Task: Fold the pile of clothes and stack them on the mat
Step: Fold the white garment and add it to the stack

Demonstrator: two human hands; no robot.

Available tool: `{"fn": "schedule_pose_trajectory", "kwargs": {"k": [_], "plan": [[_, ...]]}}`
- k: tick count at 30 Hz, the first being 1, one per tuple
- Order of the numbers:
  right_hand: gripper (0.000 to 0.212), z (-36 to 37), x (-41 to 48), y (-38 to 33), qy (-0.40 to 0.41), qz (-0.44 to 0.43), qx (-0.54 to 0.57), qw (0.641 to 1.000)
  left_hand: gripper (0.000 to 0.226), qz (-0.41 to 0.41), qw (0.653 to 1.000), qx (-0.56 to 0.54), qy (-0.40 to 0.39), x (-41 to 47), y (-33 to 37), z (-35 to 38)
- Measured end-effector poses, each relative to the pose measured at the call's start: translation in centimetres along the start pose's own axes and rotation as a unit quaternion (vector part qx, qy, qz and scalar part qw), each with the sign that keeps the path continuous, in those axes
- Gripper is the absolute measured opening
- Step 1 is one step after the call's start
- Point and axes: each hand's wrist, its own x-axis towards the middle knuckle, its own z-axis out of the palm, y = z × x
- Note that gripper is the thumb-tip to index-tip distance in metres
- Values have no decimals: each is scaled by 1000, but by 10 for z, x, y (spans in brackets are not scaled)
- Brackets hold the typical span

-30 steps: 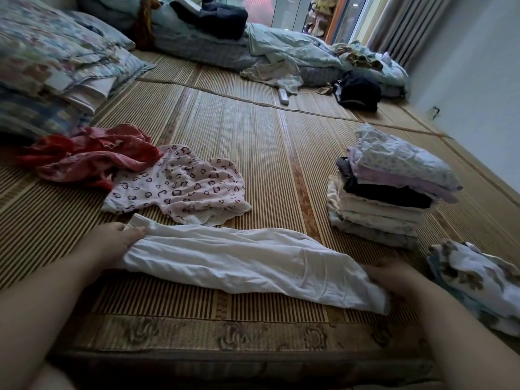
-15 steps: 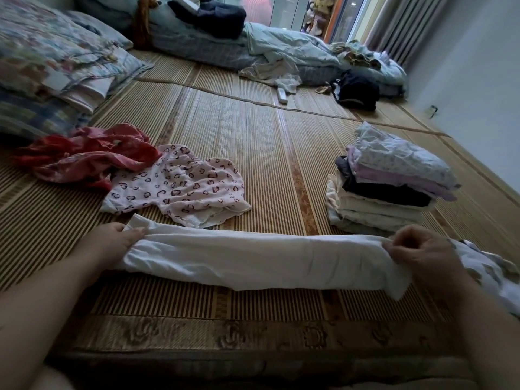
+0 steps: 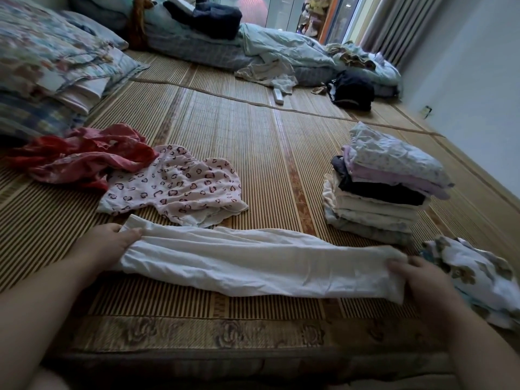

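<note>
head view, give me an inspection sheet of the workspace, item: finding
surface: striped woven straw mat, patterned border at the near edge.
job's things: long white cotton garment stretched flat across the mat; stack of folded clothes far right; pink heart-print top and crumpled red garment lie unfolded on the left.
clutter: floral print cloth beside the stack; white remote and black bag farther back.
grippers: left hand grips the garment's left end; right hand grips its right end.
cables: nothing seen.
surroundings: piled floral bedding on the left, rumpled pale blue quilt at the back, grey curtain.
</note>
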Motion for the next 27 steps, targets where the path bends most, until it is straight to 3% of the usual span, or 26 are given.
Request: {"fn": "schedule_pose_trajectory", "kwargs": {"k": [5, 9, 11, 14, 17, 19, 22, 23, 25, 26, 27], "plan": [[17, 0, -9, -43, 37, -100, 66, 992, 29, -1, 1000, 7, 7, -2, 4, 1], [73, 23, 45, -21, 18, -35, -103, 994, 28, 7, 1000, 13, 17, -6, 6, 1], [76, 39, 33, -23, -39, 59, -194, 978, 28, 7, 1000, 12, 18, -6, 6, 1], [72, 54, 29, -27, -58, 90, -207, 972, 27, 7, 1000, 7, 15, -5, 5, 1], [40, 58, 38, -28, -48, 71, -139, 987, 25, 11, 1000, -4, 14, -6, 6, 1], [19, 53, 40, -28, -65, 69, -5, 995, 25, 10, 1000, -8, 14, -7, 8, 1], [33, 34, 41, -25, -128, 44, 218, 966, 27, 6, 1000, -11, 13, -8, 7, 1], [53, 26, 43, -23, -143, 24, 263, 954, 28, 5, 1000, -13, 13, -8, 7, 1], [91, 18, 48, -14, -105, 9, 240, 965, 29, 4, 1000, -18, 14, -7, 5, 1], [85, 17, 46, -13, -87, 17, 214, 973, 29, 4, 1000, -19, 14, -6, 5, 2], [60, 19, 43, -11, -83, 41, 206, 974, 28, 4, 1000, -18, 15, -7, 6, 2]]}}
